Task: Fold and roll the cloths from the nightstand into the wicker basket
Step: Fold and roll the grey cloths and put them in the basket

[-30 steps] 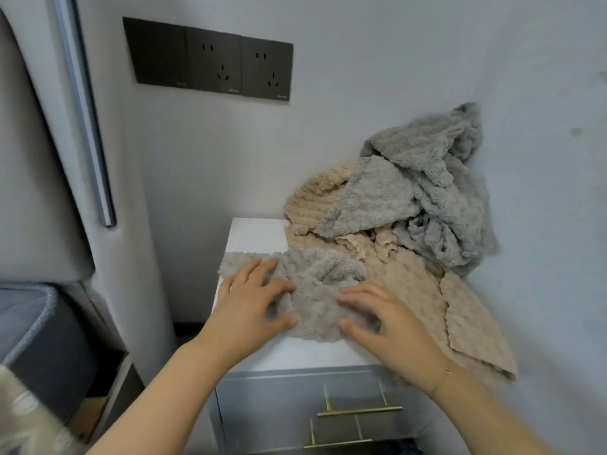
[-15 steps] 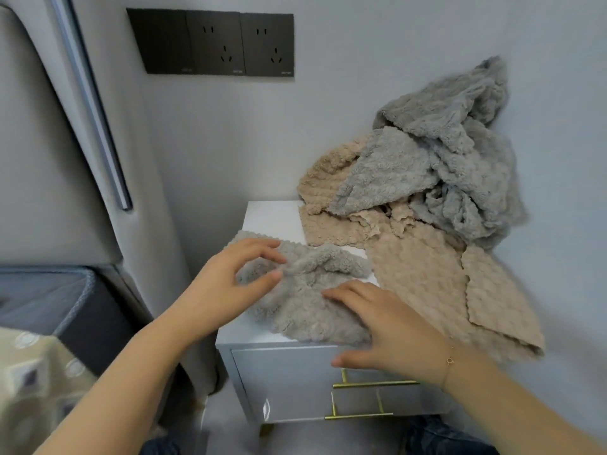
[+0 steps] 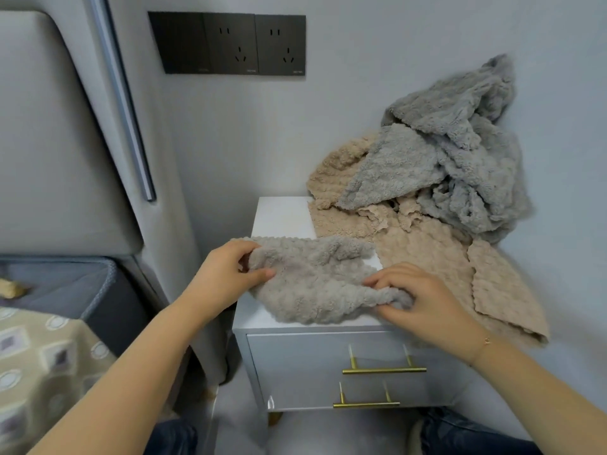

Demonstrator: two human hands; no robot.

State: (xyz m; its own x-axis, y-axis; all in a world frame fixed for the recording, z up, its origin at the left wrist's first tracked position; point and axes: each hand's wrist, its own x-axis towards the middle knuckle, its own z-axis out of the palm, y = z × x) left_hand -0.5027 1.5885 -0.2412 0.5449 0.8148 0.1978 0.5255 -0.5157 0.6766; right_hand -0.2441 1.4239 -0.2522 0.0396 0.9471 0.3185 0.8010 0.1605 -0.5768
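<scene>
While the taupe cloth [image 3: 315, 280] lies crumpled on the front of the nightstand [image 3: 279, 215], left hand [image 3: 226, 277] pinches its left edge and right hand [image 3: 423, 303] grips the bunched right end. Best bet: pull the ends apart, flatten, square the corners, then fold and roll tight. Wicker basket isn't in view.

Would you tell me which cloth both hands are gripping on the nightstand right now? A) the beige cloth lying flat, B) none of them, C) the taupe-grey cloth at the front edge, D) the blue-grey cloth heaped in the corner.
C: the left hand and right hand each pinch an end of the taupe-grey cloth at the nightstand's front.
</scene>
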